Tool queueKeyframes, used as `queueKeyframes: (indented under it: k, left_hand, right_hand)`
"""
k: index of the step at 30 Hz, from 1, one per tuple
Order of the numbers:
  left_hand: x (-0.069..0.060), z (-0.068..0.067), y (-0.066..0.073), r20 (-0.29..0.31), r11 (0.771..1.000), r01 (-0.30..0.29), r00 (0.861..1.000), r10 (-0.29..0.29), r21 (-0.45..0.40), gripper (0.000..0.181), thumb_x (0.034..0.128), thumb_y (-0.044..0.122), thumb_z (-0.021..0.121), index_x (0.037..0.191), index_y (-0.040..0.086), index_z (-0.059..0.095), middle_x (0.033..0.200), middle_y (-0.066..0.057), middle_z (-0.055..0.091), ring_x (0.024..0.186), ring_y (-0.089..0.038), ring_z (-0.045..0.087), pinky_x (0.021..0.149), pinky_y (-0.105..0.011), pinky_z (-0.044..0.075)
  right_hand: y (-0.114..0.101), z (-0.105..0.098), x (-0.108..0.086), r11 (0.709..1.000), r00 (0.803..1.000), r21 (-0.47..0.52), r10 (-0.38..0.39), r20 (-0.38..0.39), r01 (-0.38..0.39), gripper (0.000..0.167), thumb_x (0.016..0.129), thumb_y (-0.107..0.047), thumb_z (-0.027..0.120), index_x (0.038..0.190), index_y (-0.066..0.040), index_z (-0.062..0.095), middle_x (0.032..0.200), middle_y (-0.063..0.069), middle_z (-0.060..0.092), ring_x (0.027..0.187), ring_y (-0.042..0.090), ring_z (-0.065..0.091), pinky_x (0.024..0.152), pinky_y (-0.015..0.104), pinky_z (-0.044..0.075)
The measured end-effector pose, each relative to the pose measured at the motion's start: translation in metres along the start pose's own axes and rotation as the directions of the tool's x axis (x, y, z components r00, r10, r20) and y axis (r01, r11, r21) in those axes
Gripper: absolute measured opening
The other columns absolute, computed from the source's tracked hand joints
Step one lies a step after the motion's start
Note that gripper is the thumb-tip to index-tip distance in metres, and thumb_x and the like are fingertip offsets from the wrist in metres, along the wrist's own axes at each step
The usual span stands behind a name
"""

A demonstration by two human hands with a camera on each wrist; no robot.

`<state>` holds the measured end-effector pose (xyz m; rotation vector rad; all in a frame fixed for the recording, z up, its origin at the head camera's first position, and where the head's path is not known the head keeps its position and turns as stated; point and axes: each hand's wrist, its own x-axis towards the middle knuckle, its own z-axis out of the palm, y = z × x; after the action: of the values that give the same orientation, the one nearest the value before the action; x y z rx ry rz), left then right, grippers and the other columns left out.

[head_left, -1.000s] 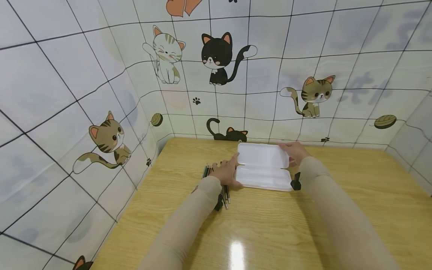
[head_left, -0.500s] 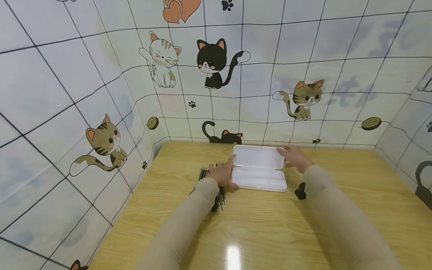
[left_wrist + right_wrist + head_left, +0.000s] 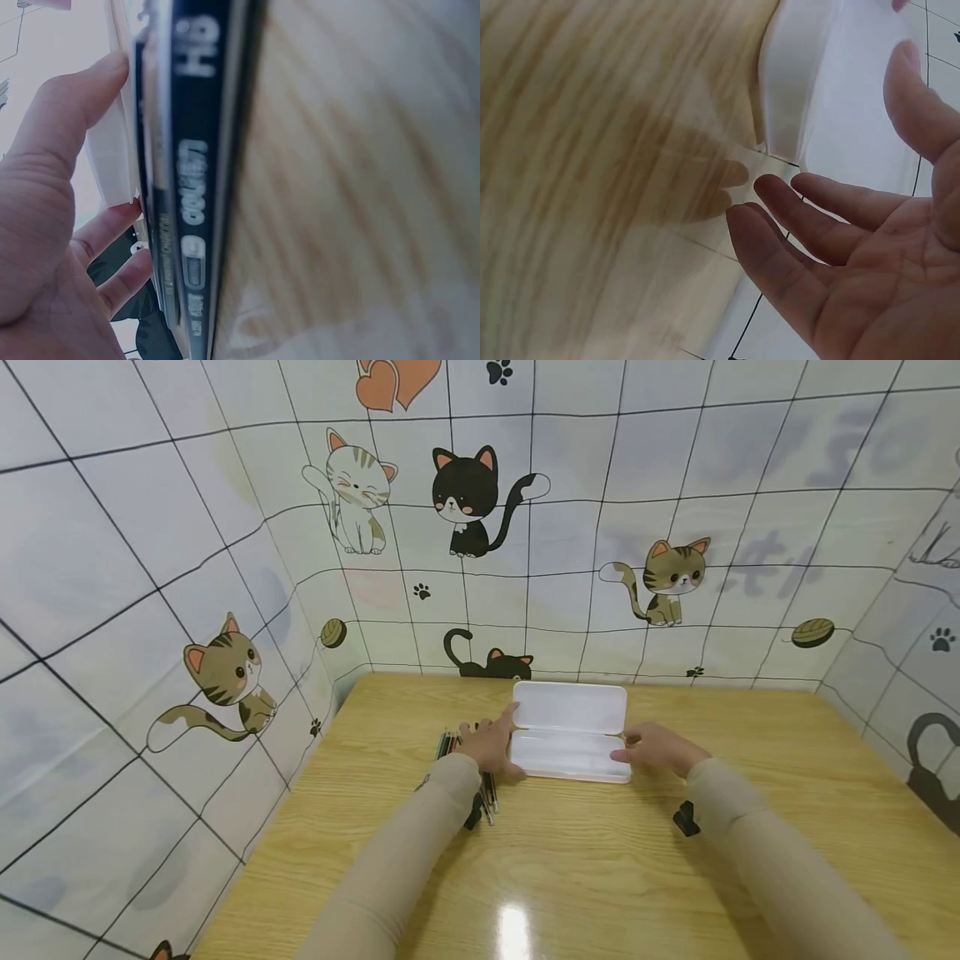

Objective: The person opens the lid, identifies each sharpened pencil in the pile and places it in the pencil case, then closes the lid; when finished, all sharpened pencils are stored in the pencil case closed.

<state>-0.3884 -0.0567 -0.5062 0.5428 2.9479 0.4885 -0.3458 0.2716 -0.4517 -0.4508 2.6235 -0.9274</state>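
Note:
A white pencil case (image 3: 570, 756) lies unfolded on the table, its lid (image 3: 570, 707) tipped back behind the tray part. My left hand (image 3: 486, 745) is at the case's left end with fingers spread, above several pencils (image 3: 491, 793). In the left wrist view a dark pencil (image 3: 196, 172) marked HB runs close beside that hand, whose thumb reaches toward the white case wall. My right hand (image 3: 660, 748) is at the right end, thumb over the tray's edge. The right wrist view shows its fingers (image 3: 817, 202) extended, just off the case corner.
The wooden table (image 3: 600, 877) backs onto a wall cloth (image 3: 570, 593) printed with cats and grid lines. Both forearms reach in from the front edge. A black wrist camera (image 3: 686, 818) hangs beneath the right sleeve.
My right hand has come off the lid's right edge and moved down toward me to the tray's right end. The left hand stays at the left end. The view has shifted slightly.

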Motion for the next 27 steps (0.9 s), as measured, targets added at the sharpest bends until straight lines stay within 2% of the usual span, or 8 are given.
queueKeyframes:
  k: [2, 6, 10, 14, 23, 27]
  left_hand:
    - [0.001, 0.001, -0.001, -0.004, 1.0, -0.004, 1.0, 0.004, -0.002, 0.142, 0.0625, 0.058, 0.093, 0.164, 0.029, -0.002, 0.14, 0.011, 0.06, 0.132, -0.025, 0.047, 0.105, -0.065, 0.021]
    - [0.001, 0.003, -0.003, 0.0, 1.0, -0.007, 1.0, 0.007, -0.017, 0.142, 0.0624, 0.059, 0.093, 0.164, 0.03, -0.003, 0.142, 0.011, 0.059, 0.133, -0.026, 0.046, 0.107, -0.066, 0.019]
    - [0.001, 0.002, -0.003, 0.012, 1.0, 0.0, 1.0, 0.0, -0.025, 0.142, 0.0627, 0.059, 0.092, 0.163, 0.031, -0.004, 0.145, 0.011, 0.056, 0.135, -0.026, 0.045, 0.109, -0.068, 0.017]
    - [0.0, 0.001, -0.002, 0.012, 0.999, -0.001, 1.0, 0.001, -0.033, 0.142, 0.0625, 0.058, 0.093, 0.164, 0.031, -0.004, 0.145, 0.009, 0.057, 0.133, -0.026, 0.047, 0.108, -0.067, 0.019]
    - [0.002, 0.002, -0.003, 0.006, 1.0, -0.004, 1.0, 0.004, -0.013, 0.143, 0.0608, 0.062, 0.092, 0.164, 0.031, -0.003, 0.142, 0.008, 0.059, 0.129, -0.026, 0.049, 0.104, -0.063, 0.023]
    - [-0.001, -0.002, -0.002, 0.026, 1.0, -0.006, 1.0, 0.006, -0.004, 0.142, 0.0615, 0.062, 0.091, 0.164, 0.031, -0.004, 0.148, 0.004, 0.055, 0.13, -0.027, 0.049, 0.104, -0.062, 0.024]
  right_hand:
    - [0.001, 0.003, 0.0, 1.0, 1.0, -0.002, -0.026, 0.008, 0.026, 0.063, 0.096, -0.033, 0.072, 0.135, 0.013, 0.053, 0.134, 0.035, 0.053, 0.126, 0.052, 0.049, 0.101, 0.061, 0.043]
    - [0.003, 0.009, -0.001, 1.0, 0.999, -0.006, -0.013, 0.029, 0.014, 0.075, 0.09, -0.03, 0.079, 0.143, 0.012, 0.045, 0.141, 0.036, 0.047, 0.132, 0.053, 0.042, 0.106, 0.063, 0.038]
    - [0.001, 0.013, -0.001, 0.998, 1.0, -0.069, 0.002, 0.025, 0.0, 0.091, 0.086, -0.032, 0.083, 0.147, 0.015, 0.036, 0.149, 0.04, 0.037, 0.139, 0.056, 0.032, 0.112, 0.066, 0.029]
    - [0.001, 0.016, 0.001, 0.994, 1.0, -0.11, -0.004, -0.003, 0.004, 0.09, 0.084, -0.032, 0.084, 0.145, 0.016, 0.04, 0.147, 0.039, 0.04, 0.138, 0.056, 0.034, 0.111, 0.065, 0.03]
    - [0.001, 0.019, -0.001, 0.991, 0.999, -0.132, -0.028, -0.027, 0.024, 0.088, 0.085, -0.031, 0.083, 0.145, 0.016, 0.04, 0.146, 0.039, 0.041, 0.137, 0.056, 0.035, 0.111, 0.065, 0.03]
    - [-0.001, 0.019, -0.002, 0.988, 0.999, -0.149, -0.036, -0.026, 0.032, 0.088, 0.086, -0.032, 0.083, 0.145, 0.016, 0.039, 0.147, 0.039, 0.041, 0.137, 0.056, 0.035, 0.111, 0.065, 0.031]
